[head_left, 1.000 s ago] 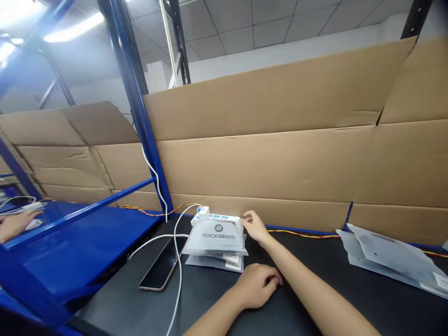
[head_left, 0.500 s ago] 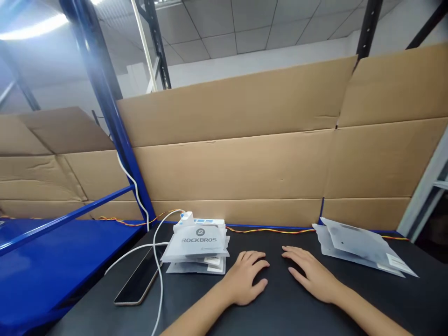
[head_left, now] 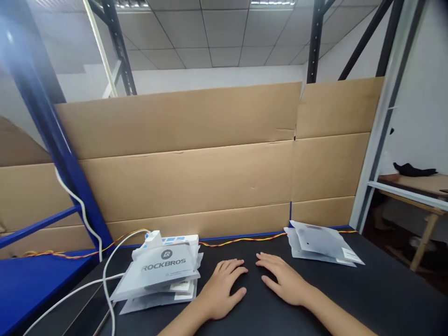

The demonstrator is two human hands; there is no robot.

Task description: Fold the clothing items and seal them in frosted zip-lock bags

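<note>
My left hand (head_left: 223, 288) lies palm down on the black tabletop (head_left: 245, 322), fingers stretched and thumb apart, holding nothing. Just left of it is a stack of frosted plastic packets (head_left: 168, 266), the top one printed ROCKBROS. My right hand (head_left: 284, 280) rests palm down too, fingers extended and empty, a short gap from the left. Beyond it on the right lie two frosted plastic packets (head_left: 324, 242), overlapping, with a small white label on one.
A white plug or adapter (head_left: 153, 239) sits behind the stack, with a white cable (head_left: 107, 284) looping down left. Cardboard sheets (head_left: 196, 182) wall off the back. A blue post (head_left: 66, 154) stands left; twisted red-yellow wire (head_left: 241, 241) runs along the back edge.
My view has turned to the right, so everything sits further left in the picture. The phone is now mostly out of view at lower left. Both hands remain flat on the tabletop.
</note>
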